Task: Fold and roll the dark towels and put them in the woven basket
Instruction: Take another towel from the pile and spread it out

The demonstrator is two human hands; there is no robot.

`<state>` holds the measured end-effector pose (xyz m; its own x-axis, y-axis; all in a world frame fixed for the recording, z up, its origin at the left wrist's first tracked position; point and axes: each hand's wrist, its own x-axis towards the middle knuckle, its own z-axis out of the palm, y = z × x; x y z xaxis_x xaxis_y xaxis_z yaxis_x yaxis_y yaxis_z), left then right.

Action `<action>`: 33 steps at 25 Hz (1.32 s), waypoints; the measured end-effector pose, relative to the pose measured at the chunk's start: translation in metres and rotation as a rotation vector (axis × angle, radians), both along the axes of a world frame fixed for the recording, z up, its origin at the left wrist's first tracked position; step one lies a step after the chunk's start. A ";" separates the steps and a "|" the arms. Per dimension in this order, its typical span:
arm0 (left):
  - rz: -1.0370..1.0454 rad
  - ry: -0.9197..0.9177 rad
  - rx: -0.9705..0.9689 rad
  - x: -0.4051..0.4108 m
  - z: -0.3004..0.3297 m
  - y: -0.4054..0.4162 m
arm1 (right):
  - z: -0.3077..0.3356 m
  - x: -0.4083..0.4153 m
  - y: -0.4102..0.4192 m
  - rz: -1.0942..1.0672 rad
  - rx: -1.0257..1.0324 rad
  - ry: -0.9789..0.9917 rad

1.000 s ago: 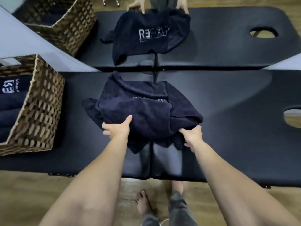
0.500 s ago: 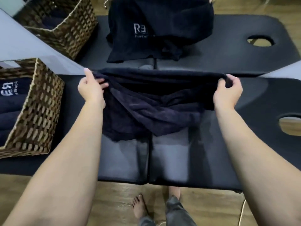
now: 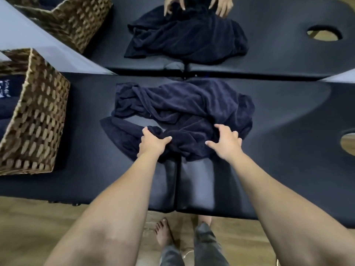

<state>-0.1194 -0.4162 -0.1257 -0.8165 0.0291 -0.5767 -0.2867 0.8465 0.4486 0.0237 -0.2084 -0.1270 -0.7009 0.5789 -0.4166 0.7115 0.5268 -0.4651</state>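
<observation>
A dark navy towel lies crumpled and spread across the middle of the black padded table. My left hand grips a bunched fold at the towel's near edge, thumb and fingers curled into the cloth. A little to its right, my right hand rests on the same near edge with fingers spread. The woven basket stands on the table's left end, about a forearm's length from the towel. Folded dark towels lie inside it.
Behind my table stands a second black table, where another dark towel has two hands on it; this looks like a mirror image. A second woven basket sits at top left. The table has a face hole at right. Bare feet stand on the wood floor below.
Half a second ago both hands held the towel stretched wide at its far edge. It now lies crumpled on the table, and both hands have come back to its near edge.
</observation>
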 end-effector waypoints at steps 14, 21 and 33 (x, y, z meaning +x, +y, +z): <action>-0.042 -0.377 0.122 -0.005 0.003 0.001 | 0.022 -0.024 0.018 -0.025 -0.211 -0.023; 0.190 -0.396 0.436 0.016 -0.015 0.042 | -0.007 0.018 0.029 -0.011 0.170 -0.139; 0.430 -0.659 0.658 0.004 0.011 0.005 | -0.022 0.027 0.037 -0.974 -0.493 0.210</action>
